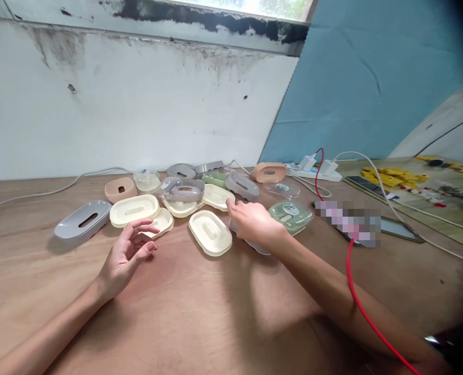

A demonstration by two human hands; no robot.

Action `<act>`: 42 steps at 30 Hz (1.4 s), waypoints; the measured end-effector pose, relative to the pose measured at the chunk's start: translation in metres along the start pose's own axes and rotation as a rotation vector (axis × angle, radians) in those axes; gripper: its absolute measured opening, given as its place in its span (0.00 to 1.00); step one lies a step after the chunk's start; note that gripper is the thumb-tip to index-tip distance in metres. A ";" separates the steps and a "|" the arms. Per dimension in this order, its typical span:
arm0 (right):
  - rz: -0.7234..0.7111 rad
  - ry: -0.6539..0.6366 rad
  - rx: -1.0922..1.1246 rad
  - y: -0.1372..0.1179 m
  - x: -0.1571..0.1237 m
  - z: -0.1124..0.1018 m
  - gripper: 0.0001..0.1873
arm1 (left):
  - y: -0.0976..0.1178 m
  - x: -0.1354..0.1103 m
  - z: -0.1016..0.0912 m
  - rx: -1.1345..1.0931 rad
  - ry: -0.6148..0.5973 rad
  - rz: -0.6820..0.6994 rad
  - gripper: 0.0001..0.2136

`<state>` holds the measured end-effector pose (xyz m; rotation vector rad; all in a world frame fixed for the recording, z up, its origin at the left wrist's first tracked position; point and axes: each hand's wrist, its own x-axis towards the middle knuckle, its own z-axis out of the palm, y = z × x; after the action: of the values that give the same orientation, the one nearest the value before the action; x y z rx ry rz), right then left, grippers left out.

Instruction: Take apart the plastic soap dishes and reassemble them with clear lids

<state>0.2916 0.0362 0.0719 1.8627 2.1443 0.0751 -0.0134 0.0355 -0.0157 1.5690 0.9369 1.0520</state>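
Note:
My left hand [125, 255] is open above the table, its fingers loosely bent and apart with nothing in them. Just beyond its fingertips lie a cream oval soap dish tray [134, 208] and another cream tray [161, 221] partly beneath it. My right hand [257, 221] is closed, palm down, with its fingertips at the right edge of a further cream tray [217, 197]; whatever they grip is hidden. Under that hand a grey oval piece [257, 248] shows only in part. Between both hands a single cream tray [210, 233] rests flat.
Grey slotted shells [83, 221], peach shells [269, 172] and a green dish under a clear lid [291, 216] are spread along the back. A power strip [313, 172], a red cable [366, 312], a phone-like device [346, 224] and yellow pieces [391, 177] occupy the right.

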 end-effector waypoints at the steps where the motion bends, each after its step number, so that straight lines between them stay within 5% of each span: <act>1: 0.006 -0.004 -0.008 0.001 0.002 0.001 0.29 | -0.001 0.000 0.000 -0.005 0.002 0.005 0.22; 7: 0.013 -0.028 -0.018 0.013 0.011 -0.003 0.22 | 0.000 0.000 0.001 0.009 -0.009 -0.005 0.22; 12: -0.038 -0.042 0.086 0.040 0.025 -0.002 0.30 | 0.001 0.000 0.000 0.020 -0.015 0.005 0.21; 17: -0.019 -0.050 0.190 0.060 0.039 0.006 0.28 | 0.000 0.000 0.001 0.023 -0.017 0.008 0.21; 35: -0.039 -0.059 0.283 0.057 0.050 0.015 0.16 | -0.003 0.000 0.003 0.028 -0.008 0.009 0.21; 42: 0.000 0.064 0.247 0.044 0.041 0.007 0.23 | -0.003 0.001 0.003 0.036 -0.005 0.017 0.20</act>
<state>0.3310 0.0820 0.0675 2.0184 2.2853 -0.1383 -0.0106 0.0360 -0.0191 1.6112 0.9455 1.0476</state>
